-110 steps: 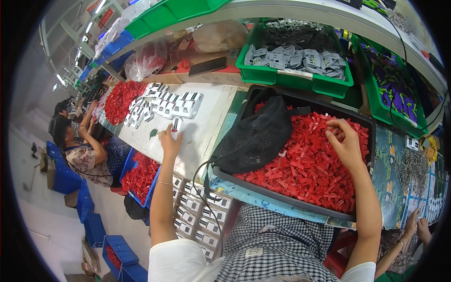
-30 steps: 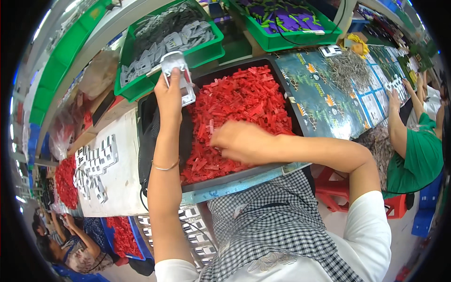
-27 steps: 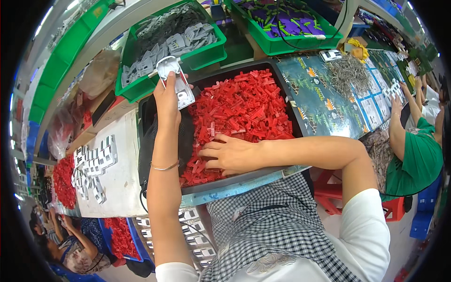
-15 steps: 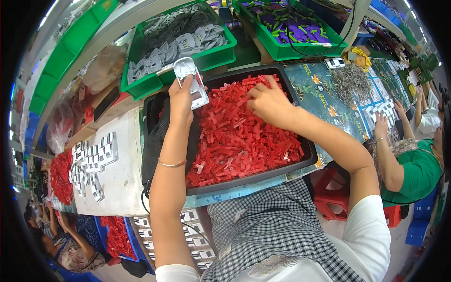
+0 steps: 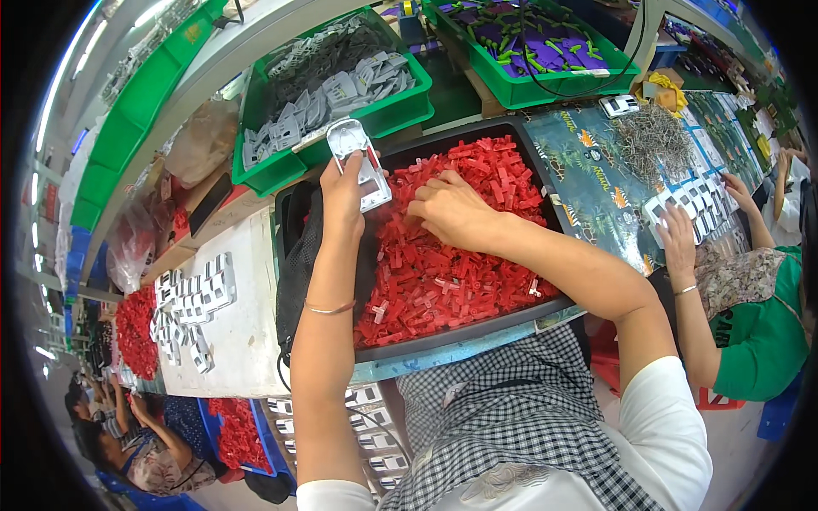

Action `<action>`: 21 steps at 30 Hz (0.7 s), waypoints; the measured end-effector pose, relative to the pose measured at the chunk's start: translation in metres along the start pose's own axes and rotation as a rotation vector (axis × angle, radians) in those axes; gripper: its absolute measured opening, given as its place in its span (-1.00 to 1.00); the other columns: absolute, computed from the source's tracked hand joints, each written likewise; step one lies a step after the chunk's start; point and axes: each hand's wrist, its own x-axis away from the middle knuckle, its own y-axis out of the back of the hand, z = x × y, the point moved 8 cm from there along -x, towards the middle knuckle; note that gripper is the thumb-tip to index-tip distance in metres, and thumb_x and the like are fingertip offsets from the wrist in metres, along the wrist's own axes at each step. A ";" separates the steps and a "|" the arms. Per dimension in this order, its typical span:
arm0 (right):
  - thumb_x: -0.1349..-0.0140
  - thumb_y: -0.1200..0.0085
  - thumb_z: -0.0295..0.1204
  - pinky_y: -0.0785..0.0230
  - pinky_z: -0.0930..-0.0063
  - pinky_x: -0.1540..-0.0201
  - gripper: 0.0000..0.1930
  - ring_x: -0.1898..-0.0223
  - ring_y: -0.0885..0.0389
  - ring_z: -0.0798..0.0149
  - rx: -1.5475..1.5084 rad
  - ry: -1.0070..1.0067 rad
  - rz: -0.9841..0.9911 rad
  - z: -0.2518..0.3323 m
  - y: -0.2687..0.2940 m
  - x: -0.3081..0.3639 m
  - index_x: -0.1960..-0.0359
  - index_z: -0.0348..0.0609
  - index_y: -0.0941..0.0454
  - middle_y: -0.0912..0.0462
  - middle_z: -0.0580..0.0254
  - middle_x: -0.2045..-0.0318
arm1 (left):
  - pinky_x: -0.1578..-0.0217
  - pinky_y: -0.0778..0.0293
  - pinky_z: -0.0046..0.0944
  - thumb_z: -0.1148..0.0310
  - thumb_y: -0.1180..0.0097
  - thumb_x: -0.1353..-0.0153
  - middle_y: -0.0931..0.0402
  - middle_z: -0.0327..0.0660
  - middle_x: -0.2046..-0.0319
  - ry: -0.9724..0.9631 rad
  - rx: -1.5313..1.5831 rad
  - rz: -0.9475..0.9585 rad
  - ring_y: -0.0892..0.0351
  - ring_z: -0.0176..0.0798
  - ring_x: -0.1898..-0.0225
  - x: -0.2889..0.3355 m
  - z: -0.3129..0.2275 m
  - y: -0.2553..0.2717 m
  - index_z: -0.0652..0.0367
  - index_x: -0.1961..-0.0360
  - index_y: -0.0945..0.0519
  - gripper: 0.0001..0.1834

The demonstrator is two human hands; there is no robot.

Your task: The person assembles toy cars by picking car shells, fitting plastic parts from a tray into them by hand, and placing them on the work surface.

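Green tray (image 5: 128, 145), one, on the upper shelf at far left. Red pieces, one loose pile (image 5: 136, 332), uncounted, on the bench (image 5: 247, 332). White cases, one cluster (image 5: 209, 294), more than a dozen, just right of the pile. Clear plastic bag (image 5: 202, 140), one, behind. Green bin (image 5: 271, 177), one, heaped with grey parts (image 5: 349, 89), too many to count. Black mesh bag (image 5: 298, 277), one, over the left side of the black tray. Left hand (image 5: 343, 192), one, fingers wrapped about a single white case (image 5: 360, 162), raised above the black tray's far left corner. Black tray (image 5: 460, 339), one, filled with small red parts (image 5: 460, 281), past counting. Right hand (image 5: 439, 209), one, fingers bent narrow and dipped among the red parts; whether it grips any, cannot tell. Second green bin (image 5: 545, 89), one, behind, with purple and lime parts. Lone white case (image 5: 619, 106), one, beside a single heap of thin metal pieces (image 5: 652, 143). Co-worker's hands, two, near rows of white cases (image 5: 703, 209) at right
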 end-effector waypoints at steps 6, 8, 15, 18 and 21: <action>-0.05 -0.20 -0.51 -0.25 0.16 -0.11 -0.83 0.02 -0.49 0.10 0.076 0.059 0.099 0.007 -0.018 0.000 0.27 -0.09 -0.65 -0.58 0.19 0.21 | 0.36 -0.62 -0.22 0.27 -0.02 -0.38 -0.67 -0.11 0.23 0.033 -0.069 0.034 -0.69 -0.20 0.38 0.003 0.006 -0.003 0.22 0.00 -0.54 -0.71; -0.05 -0.22 -0.49 -0.25 0.15 -0.10 -0.83 0.02 -0.49 0.10 -0.001 0.019 0.000 0.000 -0.009 0.000 0.28 -0.09 -0.66 -0.59 0.21 0.21 | 0.37 -0.62 -0.22 0.27 -0.01 -0.40 -0.67 -0.11 0.23 0.047 -0.079 0.037 -0.69 -0.19 0.38 0.003 0.010 -0.003 0.22 0.00 -0.54 -0.71; -0.08 -0.30 -0.33 -0.24 0.12 -0.09 -0.77 0.04 -0.51 0.12 0.002 -0.066 -0.239 -0.013 0.032 0.012 0.24 -0.09 -0.63 -0.59 0.21 0.24 | 0.39 -0.63 -0.22 0.22 -0.02 -0.41 -0.67 -0.10 0.22 0.070 -0.093 0.043 -0.69 -0.19 0.38 0.006 0.015 -0.008 0.22 0.00 -0.53 -0.69; -0.10 -0.28 -0.25 -0.25 0.13 -0.07 -0.76 0.07 -0.52 0.10 -0.196 0.028 -0.122 0.008 0.010 0.008 0.27 -0.08 -0.62 -0.58 0.20 0.27 | 0.39 -0.63 -0.23 0.20 -0.02 -0.41 -0.67 -0.09 0.23 0.077 -0.079 0.053 -0.69 -0.20 0.39 0.000 0.023 -0.007 0.22 0.00 -0.53 -0.68; -0.09 -0.28 -0.14 -0.28 0.19 -0.02 -0.69 0.14 -0.53 0.12 -0.111 0.111 -0.069 0.042 -0.006 0.009 0.38 -0.14 -0.61 -0.56 0.17 0.34 | 0.39 -0.63 -0.23 0.21 -0.02 -0.41 -0.67 -0.09 0.23 0.046 -0.071 0.068 -0.69 -0.21 0.39 0.000 0.019 -0.006 0.23 0.00 -0.53 -0.68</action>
